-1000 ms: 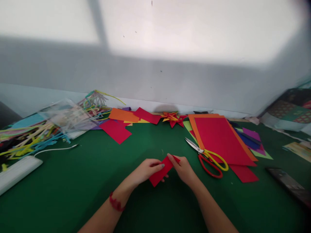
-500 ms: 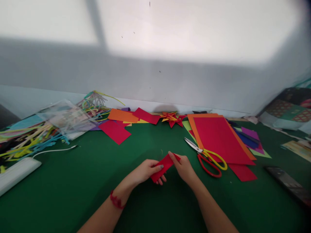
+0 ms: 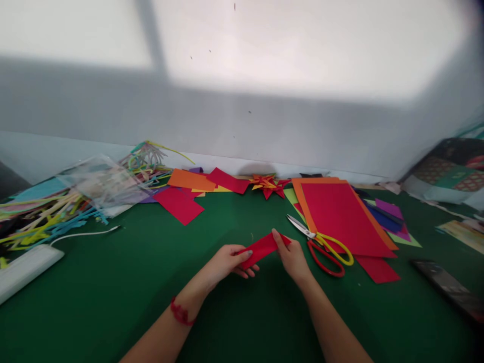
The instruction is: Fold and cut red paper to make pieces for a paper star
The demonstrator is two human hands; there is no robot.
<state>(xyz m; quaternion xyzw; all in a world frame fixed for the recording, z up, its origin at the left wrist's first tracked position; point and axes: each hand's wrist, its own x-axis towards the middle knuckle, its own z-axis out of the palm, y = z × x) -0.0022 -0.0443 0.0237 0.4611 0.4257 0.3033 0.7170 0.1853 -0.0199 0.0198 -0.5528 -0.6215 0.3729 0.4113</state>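
Note:
A narrow strip of red paper [image 3: 261, 248] is stretched between my two hands, above the green tabletop [image 3: 249, 312]. My left hand [image 3: 229, 262] pinches its left end, thumb on top and fingers underneath. At the right end, my right hand [image 3: 292, 257] grips the strip with its thumb along the upper edge; most of its other fingers are hidden behind the paper. Just right of that hand lie scissors [image 3: 315, 237] with one yellow and one red handle, blades partly apart, resting partly on a stack of red sheets [image 3: 344, 217].
Folded paper stars [image 3: 269, 186] sit near the wall beside loose red and orange pieces [image 3: 192, 180]. At left are a pile of pipe cleaners [image 3: 56, 217], a plastic bag [image 3: 106, 184] and a white power strip [image 3: 32, 269]. A phone [image 3: 449, 287] lies at right.
The red paper strip has turned to a flatter angle. My right hand has shifted slightly right and its end of the strip with it; my left hand still holds the other end.

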